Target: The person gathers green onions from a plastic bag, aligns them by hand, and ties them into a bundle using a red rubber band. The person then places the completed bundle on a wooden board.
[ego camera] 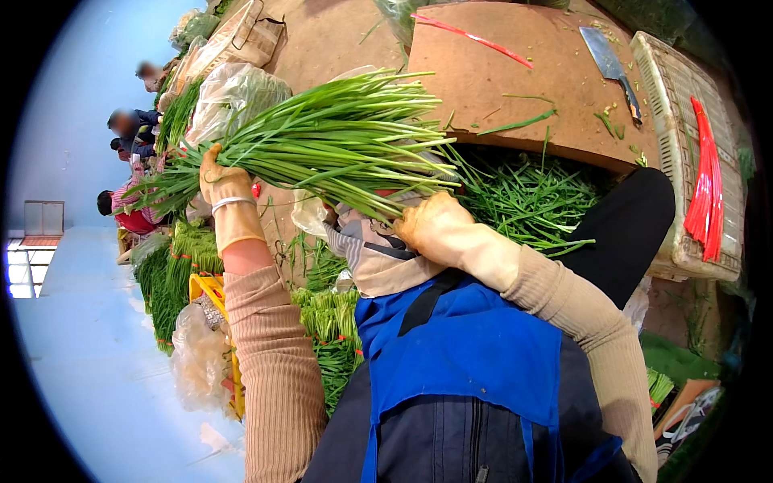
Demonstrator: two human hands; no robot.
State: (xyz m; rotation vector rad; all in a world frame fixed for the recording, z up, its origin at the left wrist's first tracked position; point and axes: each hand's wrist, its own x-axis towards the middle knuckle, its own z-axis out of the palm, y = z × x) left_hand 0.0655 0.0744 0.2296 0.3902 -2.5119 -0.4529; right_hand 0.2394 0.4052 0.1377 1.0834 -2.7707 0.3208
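Observation:
A large loose bunch of garlic chives (338,139) lies sideways over my lap, leaf tips to the left and pale cut ends to the right. My left hand (226,181), in a rubber glove with a band at the wrist, grips the leafy end. At the lower cut ends, my gloved right hand (438,226) has its fingers curled against the outermost stalks; its fingertips are partly hidden. Beneath the bunch is a patterned cloth (380,265) on my lap. Loose chive leaves (531,193) lie in a heap beside my right hand.
A brown board (513,60) holds a cleaver (607,60) and a red tie strip (477,39). Red strips (705,187) lie on an upturned plastic crate (670,157) at right. Tied chive bundles (329,314) and a yellow crate (232,356) sit at left; other people (136,199) are beyond.

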